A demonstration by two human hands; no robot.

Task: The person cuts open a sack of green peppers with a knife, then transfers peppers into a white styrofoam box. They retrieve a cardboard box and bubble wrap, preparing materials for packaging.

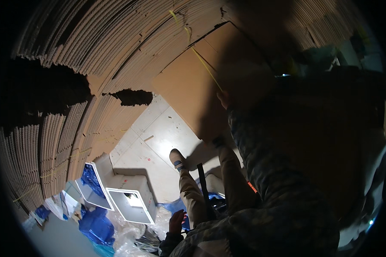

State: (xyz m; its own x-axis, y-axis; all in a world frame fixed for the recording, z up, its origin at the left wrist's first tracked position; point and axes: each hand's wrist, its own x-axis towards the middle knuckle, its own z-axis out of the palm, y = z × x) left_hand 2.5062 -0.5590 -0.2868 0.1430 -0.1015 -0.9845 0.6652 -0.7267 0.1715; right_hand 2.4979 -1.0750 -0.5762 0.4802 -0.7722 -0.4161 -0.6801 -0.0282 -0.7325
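Observation:
My right hand (224, 99), partly in shadow, grips the lower end of a yellow packing strap (207, 68). From there the strap runs taut up to the edge of a stack of flat cardboard sheets, and its far part (176, 20) lies loose and bent along the stack. Beneath this hand is a broad brown cardboard sheet (183, 82), its right half in dark shadow. My left hand (177, 221) hangs low by my left leg, fingers loosely bent, with nothing visible in it. A black strap (202, 180) hangs between my legs.
Tall stacks of corrugated cardboard (115, 41) rise ahead and to the left, with a dark torn gap (133, 97). White foam boxes (130, 205), blue plastic bags (98, 226) and clear plastic film (128, 236) lie at lower left. Scraps dot the tiled floor (160, 128). The right side is dark.

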